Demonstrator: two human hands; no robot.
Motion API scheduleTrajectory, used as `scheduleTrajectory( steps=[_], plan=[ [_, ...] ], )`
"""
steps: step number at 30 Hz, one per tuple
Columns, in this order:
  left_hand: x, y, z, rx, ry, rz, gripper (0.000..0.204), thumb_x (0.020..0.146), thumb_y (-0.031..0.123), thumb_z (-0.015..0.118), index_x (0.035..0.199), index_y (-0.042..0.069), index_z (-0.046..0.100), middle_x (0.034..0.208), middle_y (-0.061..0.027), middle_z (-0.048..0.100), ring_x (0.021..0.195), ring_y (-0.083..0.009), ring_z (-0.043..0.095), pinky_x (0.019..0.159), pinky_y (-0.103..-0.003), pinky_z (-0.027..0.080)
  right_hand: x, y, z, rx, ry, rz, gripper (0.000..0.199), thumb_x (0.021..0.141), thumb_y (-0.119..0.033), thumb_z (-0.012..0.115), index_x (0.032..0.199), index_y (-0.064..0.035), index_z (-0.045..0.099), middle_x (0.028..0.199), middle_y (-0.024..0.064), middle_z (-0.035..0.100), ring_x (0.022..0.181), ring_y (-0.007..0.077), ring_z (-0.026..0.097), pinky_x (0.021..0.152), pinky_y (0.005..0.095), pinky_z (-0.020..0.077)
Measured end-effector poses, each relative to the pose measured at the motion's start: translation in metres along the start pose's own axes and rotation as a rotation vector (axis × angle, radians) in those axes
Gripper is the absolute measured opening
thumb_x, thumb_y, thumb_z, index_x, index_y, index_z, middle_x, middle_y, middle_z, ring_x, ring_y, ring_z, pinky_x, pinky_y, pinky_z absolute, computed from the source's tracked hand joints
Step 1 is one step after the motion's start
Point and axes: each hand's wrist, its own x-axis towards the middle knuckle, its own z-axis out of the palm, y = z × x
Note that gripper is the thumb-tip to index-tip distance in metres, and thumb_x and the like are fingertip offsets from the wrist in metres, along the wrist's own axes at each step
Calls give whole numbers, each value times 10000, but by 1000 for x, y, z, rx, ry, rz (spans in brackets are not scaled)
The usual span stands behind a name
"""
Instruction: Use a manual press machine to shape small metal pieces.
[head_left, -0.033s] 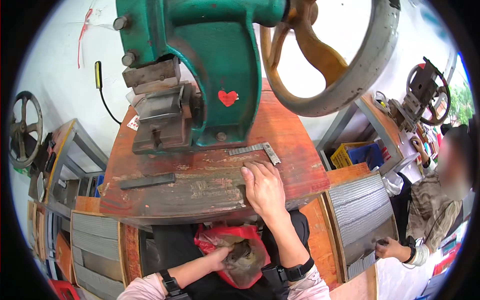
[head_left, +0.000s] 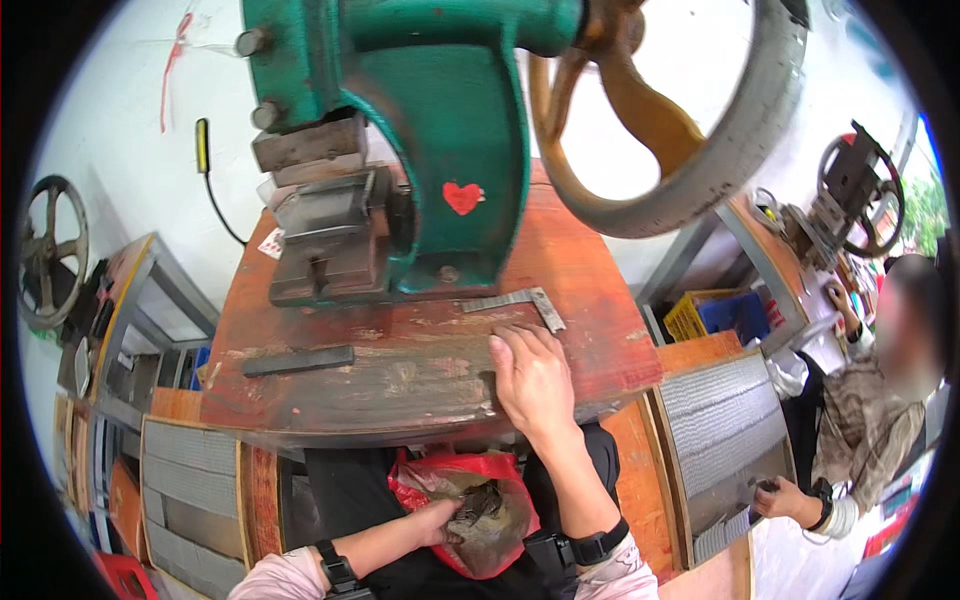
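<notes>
My right hand (head_left: 537, 385) lies palm down on the worn wooden table (head_left: 590, 300), fingers stretched forward and holding nothing. Just beyond its fingertips are two flat grey metal strips (head_left: 548, 311), set at an angle to each other. My left hand (head_left: 437, 523) reaches into a red plastic bag (head_left: 410, 480) on my lap, its fingers curled and partly hidden. Thin dark pieces (head_left: 483, 498) lie in the bag by those fingers; what they grip is not clear. A dark flat bar (head_left: 298, 361) rests on the table's left part.
A green hand press (head_left: 440, 130) with a large handwheel (head_left: 690, 200) stands on the table. Wooden trays of grey strips flank me, one on the left (head_left: 190, 490) and one on the right (head_left: 725, 420). At right, a co-worker's hand (head_left: 785, 498) is over the right tray.
The whole view has shifted slightly. In the bag my left hand has drawn back a little, and more of the dark pieces shows. My right hand stays on the table.
</notes>
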Motion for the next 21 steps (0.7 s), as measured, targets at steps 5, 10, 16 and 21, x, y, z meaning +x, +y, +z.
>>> scheduleTrajectory(
  steps=[5, 10, 16, 21],
  plan=[
    [-38, -14, -34, -117, -286, 143, 342, 970, 230, 587, 1233, 14, 553, 1157, -100, 641, 1035, -203, 640, 894, -349, 530, -4, 6, -2, 0, -118, 157, 250, 948, -201, 529, 986, 7, 661, 1006, 212, 656, 962, 401, 600, 894, 476, 451],
    [-119, -19, -107, 52, 199, 875, 368, 959, 232, 600, 1236, -9, 576, 1095, -120, 664, 1043, -184, 633, 931, -336, 505, -6, 14, -1, 84, -89, 188, 366, 1012, -206, 391, 1011, 47, 657, 996, 226, 654, 948, 397, 601, 846, 453, 461],
    [-193, -80, -289, 627, 1773, 923, 320, 860, 132, 642, 1144, -14, 613, 1099, -216, 628, 1064, -338, 583, 934, -437, 461, -6, 24, 2, 46, -94, 162, 419, 1043, -228, 349, 1043, 57, 655, 1004, 214, 663, 944, 365, 621, 847, 417, 473],
    [-209, -137, -432, 639, 2052, 293, 350, 855, 169, 621, 1165, 5, 608, 1279, -213, 533, 1193, -412, 460, 988, -494, 417, -11, 39, 0, 57, -113, 243, 470, 1057, -295, 348, 1116, 71, 637, 1041, 208, 683, 974, 315, 640, 875, 378, 464]
  ],
)
